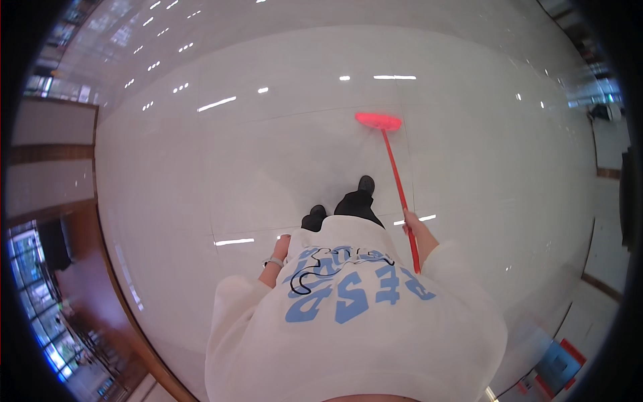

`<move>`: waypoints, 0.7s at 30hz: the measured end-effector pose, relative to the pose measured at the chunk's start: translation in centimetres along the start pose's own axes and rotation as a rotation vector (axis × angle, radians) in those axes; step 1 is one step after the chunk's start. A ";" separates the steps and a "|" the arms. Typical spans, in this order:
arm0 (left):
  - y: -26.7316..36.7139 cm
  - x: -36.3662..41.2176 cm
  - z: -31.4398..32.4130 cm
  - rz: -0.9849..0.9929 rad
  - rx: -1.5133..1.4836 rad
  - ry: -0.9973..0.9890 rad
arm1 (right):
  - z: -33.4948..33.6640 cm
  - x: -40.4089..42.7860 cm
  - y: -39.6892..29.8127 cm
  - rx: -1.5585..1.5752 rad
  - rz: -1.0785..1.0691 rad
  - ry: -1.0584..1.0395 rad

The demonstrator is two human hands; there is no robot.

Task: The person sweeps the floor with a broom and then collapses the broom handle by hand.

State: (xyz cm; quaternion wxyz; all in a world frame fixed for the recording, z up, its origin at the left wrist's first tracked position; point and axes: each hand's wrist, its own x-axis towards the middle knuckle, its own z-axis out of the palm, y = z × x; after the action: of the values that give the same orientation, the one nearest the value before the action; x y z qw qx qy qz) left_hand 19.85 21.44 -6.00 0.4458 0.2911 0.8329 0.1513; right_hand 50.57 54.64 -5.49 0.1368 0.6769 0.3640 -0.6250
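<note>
My right hand (416, 230) grips the red handle (396, 173) of a push broom near its upper part, and the handle's top end reaches back to my white sweatshirt (361, 346). Out in front, the broom's bright pinkish-red head (378, 121) rests on the glossy tiled floor (281, 156). My left hand (282, 246), with a band on its wrist, hangs beside the sweatshirt's hem. Its fingers are partly hidden, and I see nothing held in it. My black shoes (366, 185) stand between the hands and the broom head, the right one farther forward.
A wood-edged wall or cabinet front (58, 123) runs along the left, with a brown wooden surface (95, 281) below it. At lower right lies a blue and red object (558, 366), with a dark cord beside it. Ceiling lights reflect off the tiles.
</note>
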 end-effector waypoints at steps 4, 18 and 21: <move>-0.2 1.9 -1.8 0.134 -0.052 -0.037 | 3.1 -4.0 10.0 0.066 0.108 0.074; 1.5 6.2 -5.1 0.250 0.112 -0.339 | 12.7 -16.8 16.5 0.870 0.074 0.198; 1.1 7.3 -4.6 0.193 0.143 -0.317 | 10.8 -13.1 16.0 1.400 0.026 -0.055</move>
State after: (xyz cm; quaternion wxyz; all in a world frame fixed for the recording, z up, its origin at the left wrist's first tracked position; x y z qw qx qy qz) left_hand 13.27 26.85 -7.63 0.5329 0.4206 0.7292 0.0861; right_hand 53.78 32.36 0.64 -0.3149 0.5941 -0.1357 -0.7277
